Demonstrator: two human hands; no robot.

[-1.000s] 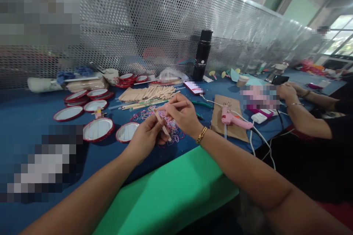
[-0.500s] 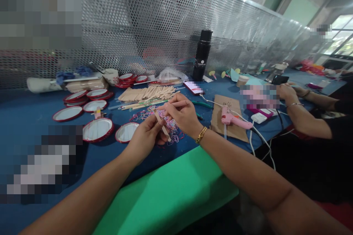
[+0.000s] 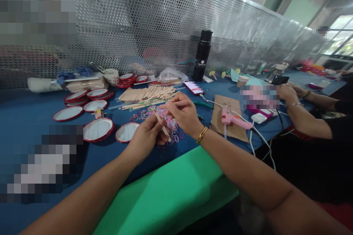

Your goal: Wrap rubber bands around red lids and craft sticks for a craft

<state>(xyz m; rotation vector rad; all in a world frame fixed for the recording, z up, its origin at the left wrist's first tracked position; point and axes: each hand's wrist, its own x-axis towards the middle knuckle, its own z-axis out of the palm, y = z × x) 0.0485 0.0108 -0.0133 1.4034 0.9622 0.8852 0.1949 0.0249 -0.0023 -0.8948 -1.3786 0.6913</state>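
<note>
My left hand is closed around a wooden craft stick, held tilted over a loose heap of coloured rubber bands on the blue table. My right hand sits just right of the stick's top end, fingers pinched together by it; what they pinch is too small to make out. A gold bracelet circles my right wrist.
A pile of craft sticks and red-rimmed round lids lie behind my hands. A pink glue gun rests on brown cardboard at right. A black flask stands by the perforated metal screen. Another person's arms rest at far right.
My hands and the stick have barely shifted; the right fingers stay pinched at the stick's top end.
</note>
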